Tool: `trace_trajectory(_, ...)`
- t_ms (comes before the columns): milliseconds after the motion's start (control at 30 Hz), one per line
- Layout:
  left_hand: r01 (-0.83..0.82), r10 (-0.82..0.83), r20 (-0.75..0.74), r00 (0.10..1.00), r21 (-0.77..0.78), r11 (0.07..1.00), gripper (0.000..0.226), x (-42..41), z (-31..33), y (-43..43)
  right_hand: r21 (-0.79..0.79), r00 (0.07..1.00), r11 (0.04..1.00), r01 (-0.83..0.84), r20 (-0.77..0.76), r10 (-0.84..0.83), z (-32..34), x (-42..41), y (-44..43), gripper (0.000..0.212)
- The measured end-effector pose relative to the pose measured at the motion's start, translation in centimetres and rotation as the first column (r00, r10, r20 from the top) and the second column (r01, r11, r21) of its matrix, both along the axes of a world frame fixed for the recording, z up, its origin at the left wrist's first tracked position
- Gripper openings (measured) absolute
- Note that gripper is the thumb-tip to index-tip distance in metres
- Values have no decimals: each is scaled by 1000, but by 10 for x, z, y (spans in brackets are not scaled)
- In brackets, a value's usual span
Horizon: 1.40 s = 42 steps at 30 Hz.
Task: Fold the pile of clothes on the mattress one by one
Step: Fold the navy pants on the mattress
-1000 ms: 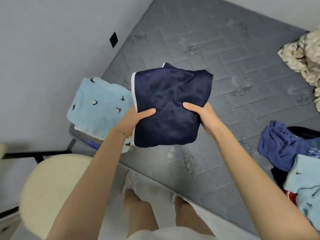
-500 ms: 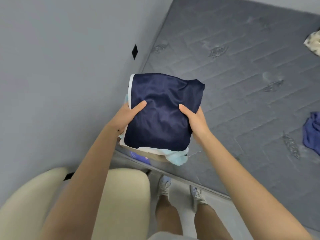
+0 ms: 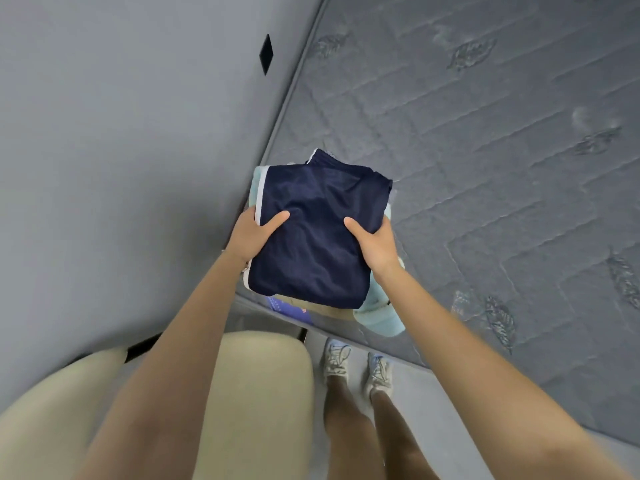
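A folded navy garment with white trim (image 3: 318,230) lies over a folded light blue garment (image 3: 379,313) at the near left corner of the grey mattress (image 3: 502,150). My left hand (image 3: 252,233) grips the navy garment's left edge, thumb on top. My right hand (image 3: 374,244) grips its right edge, thumb on top as well. The fingers of both hands are hidden under the cloth. Only the edges of the light blue garment show around the navy one. The unfolded pile is out of view.
A grey wall (image 3: 121,168) with a small black plate (image 3: 266,54) runs along the mattress's left side. A cream padded chair (image 3: 256,393) stands just below the stack, next to my legs and shoes (image 3: 356,368). A beige and purple item (image 3: 294,306) pokes out under the stack.
Both hands carried the folded navy garment left, from above the open mattress to over the light blue garment at the corner. The view swung left, and the unfolded clothes left the frame.
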State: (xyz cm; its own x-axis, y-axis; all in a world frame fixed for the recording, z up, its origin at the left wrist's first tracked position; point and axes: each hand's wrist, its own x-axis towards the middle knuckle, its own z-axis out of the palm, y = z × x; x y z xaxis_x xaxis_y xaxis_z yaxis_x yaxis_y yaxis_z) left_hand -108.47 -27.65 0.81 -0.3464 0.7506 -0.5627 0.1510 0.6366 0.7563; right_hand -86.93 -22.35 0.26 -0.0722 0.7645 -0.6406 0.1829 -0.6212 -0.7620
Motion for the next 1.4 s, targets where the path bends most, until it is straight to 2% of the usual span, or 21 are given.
trace_trajectory(100, 18, -17, -25, 1000, 25, 1000, 48, 3, -6, 5, -14, 1000, 1000, 21, 19, -21, -6, 1, 2, 37)
trace_trajectory(267, 42, -42, -42, 998, -10, 999, 52, 3, -13, 6, -30, 999, 1000, -5, 47, 6, -11, 2, 1, 43)
trace_trajectory(400, 23, -22, -58, 998, 14, 1000, 48, -3, -6, -1, -6, 998, 1000, -23, 52, 23, -7, 3, -1, 36)
trace_trajectory(500, 25, -25, -81, 996, 6, 1000, 50, -3, -5, -5, -49, 997, 997, -58, 46, 60, -6, 6, -4, 43)
trace_trajectory(600, 40, -46, -218, 975, -35, 999, 63, 4, -3, -7, -87, 991, 994, -71, 103, 80, -3, 9, -7, 56)
trace_trajectory(667, 82, -105, -451, 886, -70, 994, 76, 11, 2, -4, -42, 977, 996, -81, 194, 87, 6, 14, -6, 69)
trace_trajectory(733, 159, -166, -704, 691, -77, 984, 73, 23, 15, -1, 65, 920, 981, -185, 361, 150, 19, 22, -5, 83)
trace_trajectory(800, 314, -162, -839, 520, 11, 949, 56, 40, 30, 2, 124, 770, 918, -376, 594, 235, 37, 33, -5, 84)
trace_trajectory(867, 459, -163, -891, 424, 56, 887, 46, 62, 41, 8, 149, 608, 834, -531, 752, 253, 55, 49, -3, 80)
trace_trajectory(967, 549, -290, -868, 404, -23, 835, 53, 102, 65, 19, 85, 473, 778, -623, 833, 288, 82, 80, 1, 77)
trace_trajectory(1033, 577, -383, -840, 385, -104, 810, 59, 128, 81, 22, 21, 421, 772, -635, 848, 323, 100, 106, -1, 78)
trace_trajectory(1100, 597, -406, -841, 357, -129, 792, 63, 153, 95, 24, -3, 386, 775, -632, 866, 318, 117, 135, -4, 78)
trace_trajectory(1267, 675, -458, -845, 274, -170, 718, 68, 236, 127, 33, 26, 425, 860, -509, 877, 225, 147, 227, -20, 79)
trace_trajectory(1400, 739, -476, -846, 239, -160, 655, 68, 336, 143, 38, 48, 446, 913, -404, 882, 151, 160, 330, -40, 79)
